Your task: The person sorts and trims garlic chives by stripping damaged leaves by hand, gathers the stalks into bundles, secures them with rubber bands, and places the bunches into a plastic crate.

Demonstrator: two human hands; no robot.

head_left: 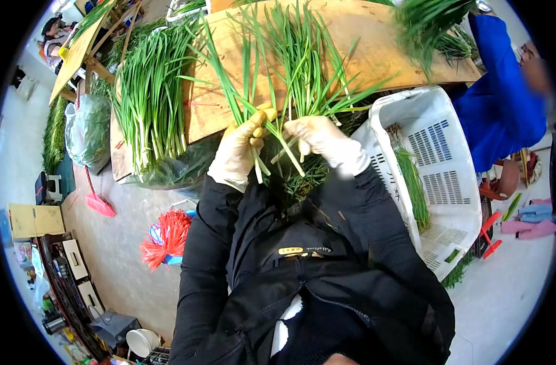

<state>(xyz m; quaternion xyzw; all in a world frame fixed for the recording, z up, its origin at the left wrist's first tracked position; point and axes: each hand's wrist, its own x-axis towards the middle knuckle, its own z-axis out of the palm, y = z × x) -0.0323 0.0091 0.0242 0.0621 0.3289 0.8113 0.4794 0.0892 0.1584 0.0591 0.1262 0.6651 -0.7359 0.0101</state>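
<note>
My left hand (241,145), in a pale glove with yellowish fingertips, is closed around a few garlic chives (232,97); their pale stem ends stick out below the fingers. Close beside it, my right hand (326,141), gloved too, pinches at the stems, its fingertips partly overlapping them. A loose pile of garlic chives (302,61) lies on the wooden board just beyond both hands. To the left rests a larger, lined-up bunch (153,97), its white stem ends hanging over the board's near edge.
The wooden board (375,36) spans the front. At right stands a white plastic crate (439,140) with some greens inside. A co-worker in a blue sleeve (497,97) is beside it, near blurred greens (430,27). Red ties (168,237) and a pink dustpan (99,204) are at left.
</note>
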